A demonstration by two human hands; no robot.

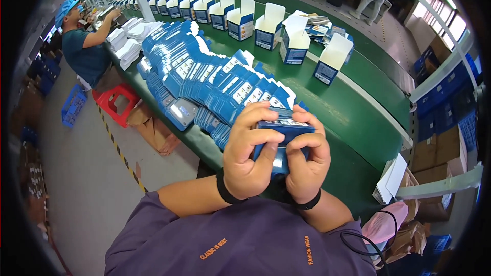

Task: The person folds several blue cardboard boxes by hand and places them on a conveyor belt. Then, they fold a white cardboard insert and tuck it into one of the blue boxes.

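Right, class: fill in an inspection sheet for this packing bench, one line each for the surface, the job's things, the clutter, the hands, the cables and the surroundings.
Surface: long green table, with a raised strip along its middle.
Job's things: small blue box, held up close to the body; its top flap looks shut.
Clutter: overlapping flat blue cartons heaped along the near edge; white stacks beyond; open blue-and-white boxes standing in a row.
Hands: left hand and right hand both wrap the small blue box.
Cables: a dark cord loops by a pink cap.
Surroundings: a co-worker at the table's far left, red stool, cardboard boxes at right.
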